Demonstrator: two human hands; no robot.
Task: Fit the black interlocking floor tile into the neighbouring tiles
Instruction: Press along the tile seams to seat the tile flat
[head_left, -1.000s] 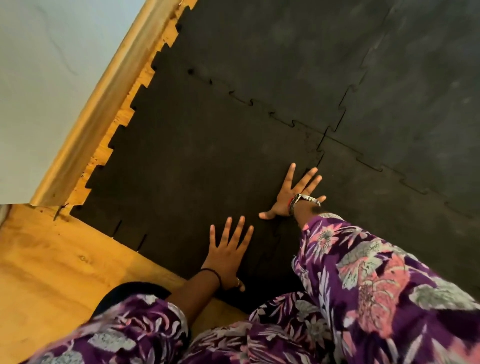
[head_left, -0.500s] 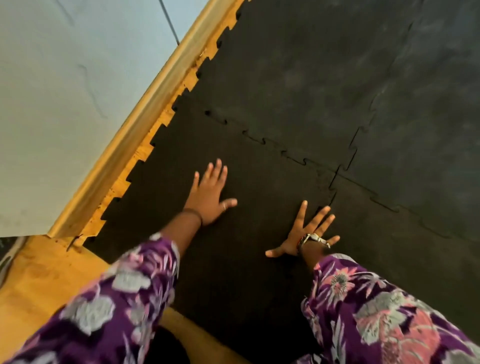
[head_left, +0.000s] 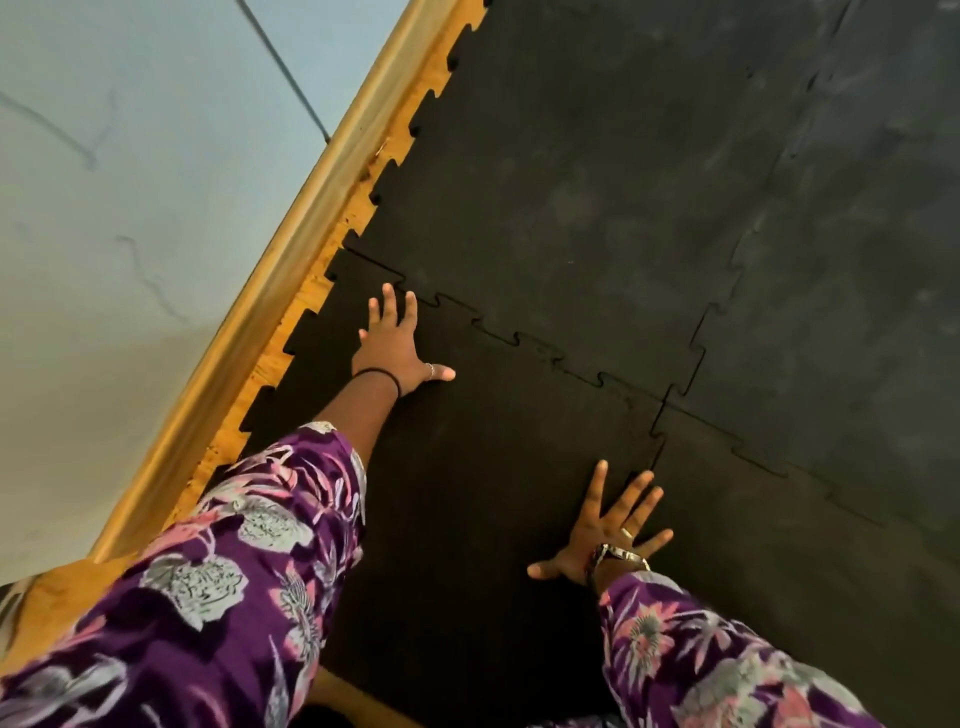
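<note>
Pressure is applied by both hands, spread flat on the black tile (head_left: 483, 467): left hand (head_left: 397, 345) beside the far seam (head_left: 524, 340), right hand (head_left: 605, 525) at the side seam (head_left: 658, 441). Uneven pressing could leave teeth there proud or unseated. Bare wooden floor (head_left: 270, 364) is left beyond the left hand, before the skirting (head_left: 291, 249).

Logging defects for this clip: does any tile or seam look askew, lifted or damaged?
Nothing stands out. The black tile lies flat under the left hand and right hand, its toothed seam with the far tile closed. Its teeth along the wooden skirting mesh with nothing.
</note>
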